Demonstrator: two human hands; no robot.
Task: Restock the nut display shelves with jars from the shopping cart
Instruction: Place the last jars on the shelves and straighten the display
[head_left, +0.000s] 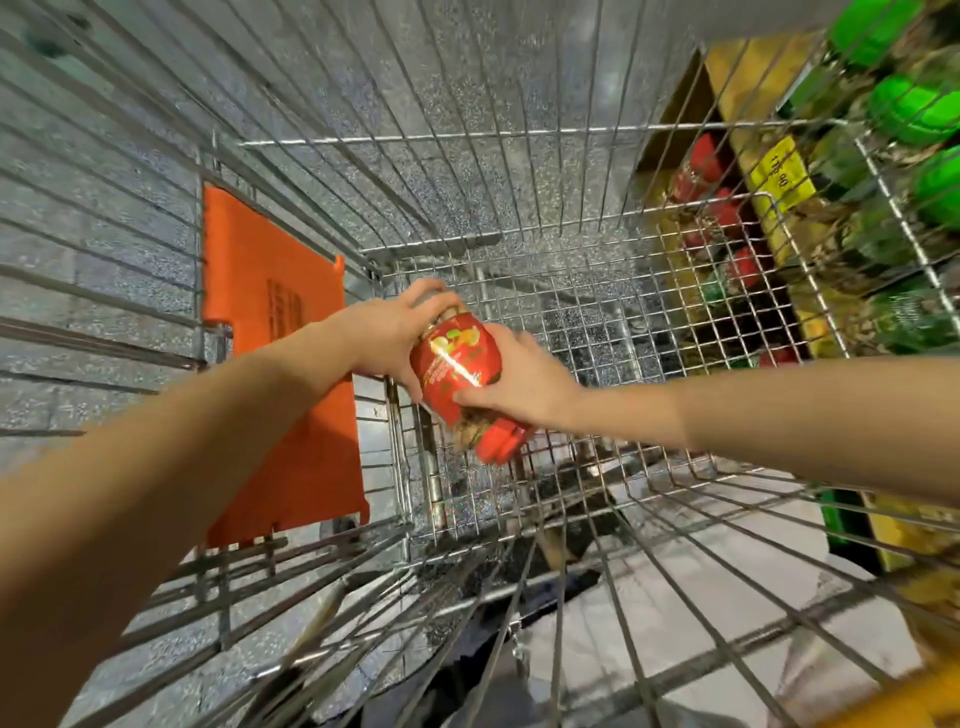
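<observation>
A nut jar (457, 374) with a red label and a red lid hangs tilted inside the wire shopping cart (571, 291), lid end pointing down toward me. My left hand (400, 332) grips its far, bottom end. My right hand (524, 379) grips the jar's side near the lid. The cart's mesh floor around the jar shows no other jars. Past the cart's right wall stand the display shelves (779, 182), with red-lidded jars (706, 161) on a lower level and green-lidded jars (909, 109) above.
An orange plastic child-seat flap (275, 374) lies against the cart's left end. Wire walls enclose both hands on all sides. A yellow price tag (782, 174) hangs on the shelf edge. Speckled grey floor shows through the mesh.
</observation>
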